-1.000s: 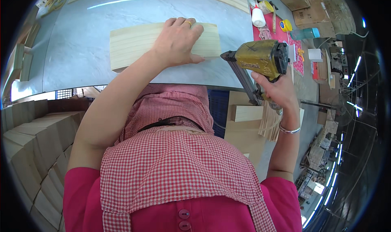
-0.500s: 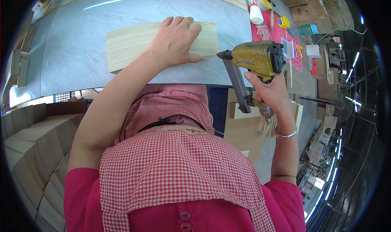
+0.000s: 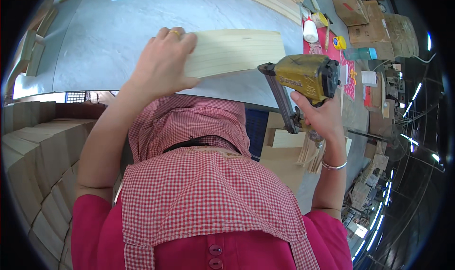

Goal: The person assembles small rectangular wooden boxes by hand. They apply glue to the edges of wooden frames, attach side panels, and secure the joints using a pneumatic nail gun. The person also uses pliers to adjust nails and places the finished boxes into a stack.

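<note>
My left hand (image 3: 166, 64) has hold of the left end of a pale wooden board (image 3: 239, 51), fingers at its far side and thumb at its near side. That end is hidden by the hand. The board is at the near part of the grey-blue tabletop. In my right hand (image 3: 322, 116) is a yellow nail gun (image 3: 303, 76) with a slanted dark magazine, its fingers wrapped around the handle. The gun's nose is close to the board's right end, at its near corner; whether they touch I cannot tell.
Long wooden strips (image 3: 279, 0) lie along the table's far edge. A white glue bottle (image 3: 310, 31), a yellow jar (image 3: 339, 42) and a teal bottle (image 3: 362, 53) stand at the far right. Stacked wood blocks (image 3: 28, 151) rise at the lower left; cardboard boxes (image 3: 369, 33) are farther right.
My left hand has moved left from the board's middle to its left end. The board sits farther right and is turned slightly. The nail gun stays near its right end.
</note>
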`<state>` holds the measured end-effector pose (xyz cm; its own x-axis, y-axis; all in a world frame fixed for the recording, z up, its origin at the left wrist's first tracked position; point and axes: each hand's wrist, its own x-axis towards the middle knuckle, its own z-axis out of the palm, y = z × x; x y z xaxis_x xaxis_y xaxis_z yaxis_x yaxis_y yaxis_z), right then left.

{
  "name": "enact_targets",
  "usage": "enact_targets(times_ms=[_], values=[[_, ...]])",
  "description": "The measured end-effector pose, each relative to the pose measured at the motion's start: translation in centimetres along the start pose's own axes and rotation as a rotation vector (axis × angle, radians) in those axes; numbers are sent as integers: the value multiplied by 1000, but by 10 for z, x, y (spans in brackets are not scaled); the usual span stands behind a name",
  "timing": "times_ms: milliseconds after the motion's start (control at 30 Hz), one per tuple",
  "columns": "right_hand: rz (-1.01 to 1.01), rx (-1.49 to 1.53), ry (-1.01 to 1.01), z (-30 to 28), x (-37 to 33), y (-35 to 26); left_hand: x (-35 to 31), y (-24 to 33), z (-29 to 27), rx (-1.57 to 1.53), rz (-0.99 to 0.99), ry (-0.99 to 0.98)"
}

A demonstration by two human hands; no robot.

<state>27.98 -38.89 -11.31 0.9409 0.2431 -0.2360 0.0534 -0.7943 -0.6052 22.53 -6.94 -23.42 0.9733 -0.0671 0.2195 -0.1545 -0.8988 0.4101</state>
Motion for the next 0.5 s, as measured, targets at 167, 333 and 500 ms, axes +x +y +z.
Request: enact_targets(times_ms=[167,333,500], values=[[-3,-42,-50,2,6,-3,5,10,9,2,-32,23],[18,-58,-67,5,8,-7,4,9,10,4,-27,33],[30,7,-76,12,6,2,2,9,11,-23,-30,50]])
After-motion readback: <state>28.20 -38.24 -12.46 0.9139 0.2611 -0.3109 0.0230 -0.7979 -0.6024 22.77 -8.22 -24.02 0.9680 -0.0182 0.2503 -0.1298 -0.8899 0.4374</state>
